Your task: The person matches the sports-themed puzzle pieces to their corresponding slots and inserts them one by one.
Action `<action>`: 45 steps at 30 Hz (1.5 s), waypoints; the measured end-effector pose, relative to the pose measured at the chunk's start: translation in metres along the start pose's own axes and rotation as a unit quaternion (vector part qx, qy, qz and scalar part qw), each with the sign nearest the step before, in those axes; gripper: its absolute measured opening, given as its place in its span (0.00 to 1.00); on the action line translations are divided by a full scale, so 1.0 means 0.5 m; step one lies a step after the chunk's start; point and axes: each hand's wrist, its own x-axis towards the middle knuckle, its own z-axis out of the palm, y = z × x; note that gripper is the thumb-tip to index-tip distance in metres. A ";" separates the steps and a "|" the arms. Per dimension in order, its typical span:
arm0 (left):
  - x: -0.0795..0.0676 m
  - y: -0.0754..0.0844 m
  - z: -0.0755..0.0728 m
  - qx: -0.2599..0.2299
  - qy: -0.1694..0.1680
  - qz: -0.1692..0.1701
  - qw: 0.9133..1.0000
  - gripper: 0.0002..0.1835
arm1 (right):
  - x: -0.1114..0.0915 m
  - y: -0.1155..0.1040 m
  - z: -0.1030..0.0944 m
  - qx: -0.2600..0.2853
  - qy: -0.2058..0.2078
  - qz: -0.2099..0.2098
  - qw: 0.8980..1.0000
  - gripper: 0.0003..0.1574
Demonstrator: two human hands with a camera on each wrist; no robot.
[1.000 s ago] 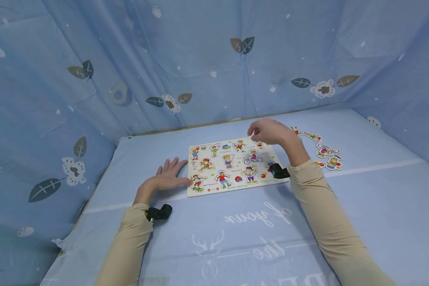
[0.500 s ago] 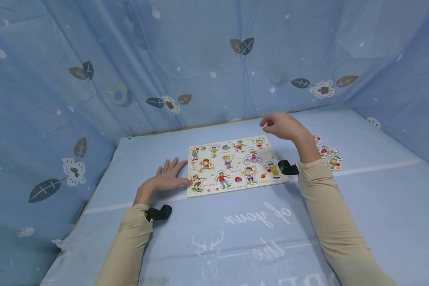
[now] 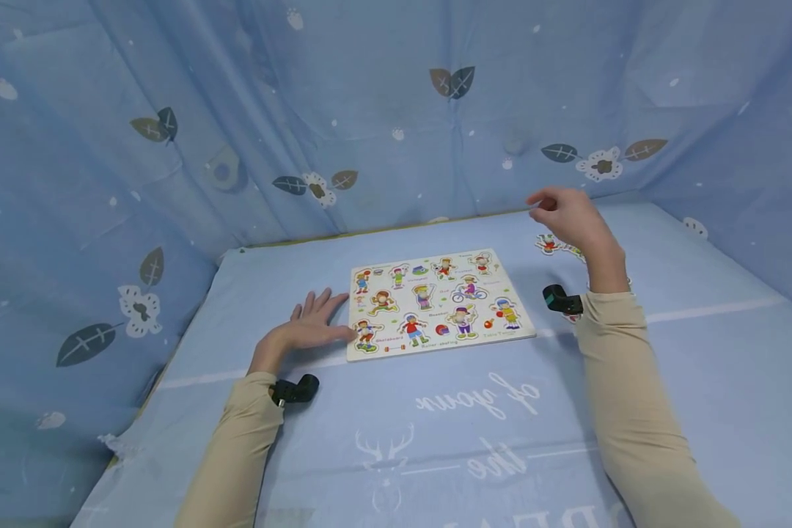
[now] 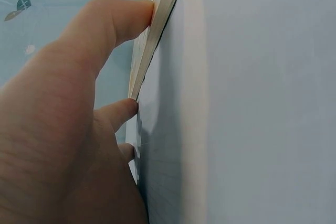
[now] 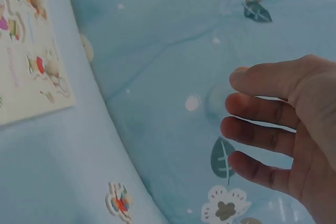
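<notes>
A flat wooden puzzle board with cut-out sports figures lies on the table. My left hand spreads its fingers at the board's left edge, thumb by the lower left corner. In the left wrist view, the thumb and a fingertip touch the board's side. Raised beyond the board's right side, my right hand has loosely bent fingers. Nothing shows between those fingers in the right wrist view. Below it lies a loose puzzle piece; more loose pieces are partly hidden by my right wrist.
A blue patterned cloth covers the table. Blue curtains hang along the back and sides. Each wrist carries a small black camera, such as the left one.
My right hand has moved from over the board's upper right corner to the right and up, uncovering the figures there. The left hand stays at the board's edge.
</notes>
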 end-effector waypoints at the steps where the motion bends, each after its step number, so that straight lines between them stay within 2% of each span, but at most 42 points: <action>1: 0.000 0.000 0.000 -0.001 0.000 0.000 1.000 0.54 | -0.001 0.006 -0.004 0.003 0.009 0.003 1.000 0.24; 8: 0.001 0.001 0.000 -0.001 -0.001 -0.001 1.000 0.53 | -0.003 0.034 -0.017 0.018 0.082 0.025 0.996 0.26; 11: 0.002 0.001 0.000 0.001 -0.003 -0.005 1.000 0.54 | -0.003 0.046 -0.018 0.020 0.101 0.030 0.994 0.26; 18: -0.001 0.005 -0.005 -0.002 -0.007 -0.011 1.000 0.54 | -0.003 0.073 -0.016 0.017 0.084 0.049 0.995 0.27; 24: -0.002 0.005 -0.005 0.001 -0.008 -0.008 1.000 0.54 | -0.004 0.097 -0.009 0.003 0.087 0.061 0.994 0.27; 31: -0.002 0.002 -0.007 -0.001 -0.008 -0.002 1.000 0.54 | 0.000 0.117 0.008 -0.029 0.065 0.114 0.991 0.29; 36: 0.000 0.001 -0.009 -0.002 -0.008 -0.001 1.000 0.54 | 0.001 0.134 0.022 -0.048 0.043 0.134 0.989 0.31; 39: 0.002 0.000 -0.007 0.000 -0.007 -0.003 1.000 0.54 | 0.002 0.144 0.033 -0.066 0.042 0.155 0.985 0.31; 45: 0.001 -0.001 -0.006 0.001 -0.005 -0.006 1.000 0.54 | 0.002 0.155 0.052 -0.098 0.040 0.221 0.969 0.27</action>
